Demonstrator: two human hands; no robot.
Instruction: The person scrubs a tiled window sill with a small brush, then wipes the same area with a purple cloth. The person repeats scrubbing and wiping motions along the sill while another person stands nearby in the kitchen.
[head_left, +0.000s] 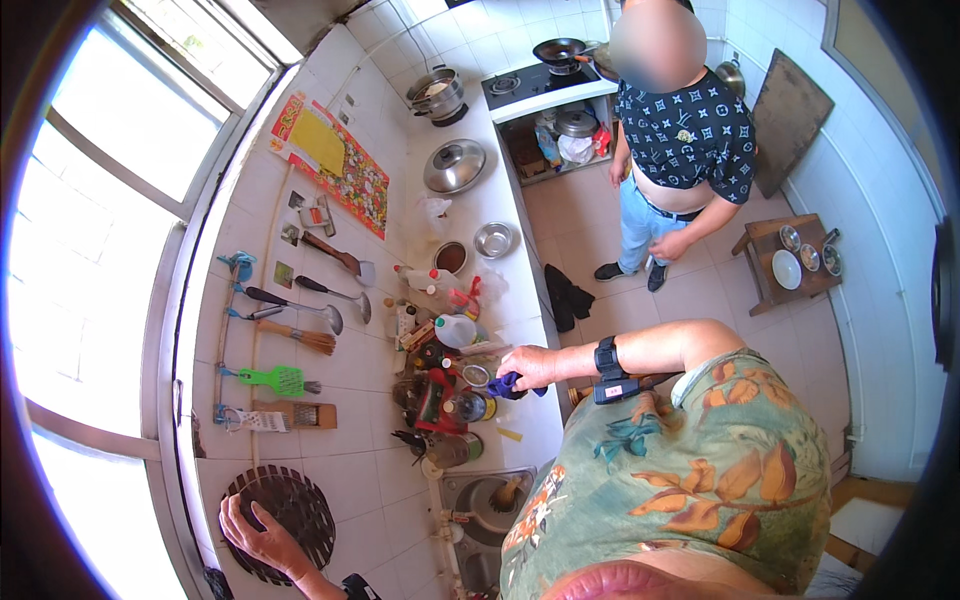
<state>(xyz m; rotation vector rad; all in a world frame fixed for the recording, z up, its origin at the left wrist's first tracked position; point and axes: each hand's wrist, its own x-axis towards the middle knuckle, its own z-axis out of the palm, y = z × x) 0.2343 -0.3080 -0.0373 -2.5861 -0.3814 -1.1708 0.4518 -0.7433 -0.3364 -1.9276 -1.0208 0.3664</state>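
Note:
My right hand (527, 367) grips a bunched dark purple cloth (510, 385) over the white counter (529, 300), beside bottles and a small round glass or lid. My left hand (259, 532) is raised, fingers apart, in front of a dark round slatted basket or tray (315, 510) against the tiled wall; whether it touches it I cannot tell. Close by stand a dark-liquid bottle with a yellow label (469, 406), another bottle (457, 450) and a white jug with a green cap (456, 331). A yellow strip (509, 433) lies on the counter.
A sink (484, 502) holds a brush. Ladles, a spatula and a green brush (274, 380) hang on the wall. Farther along are a steel lid (455, 165), a steel bowl (494, 240), a pot and a gas hob (525, 84). Another person (679, 150) stands near a low table (817, 247) with dishes.

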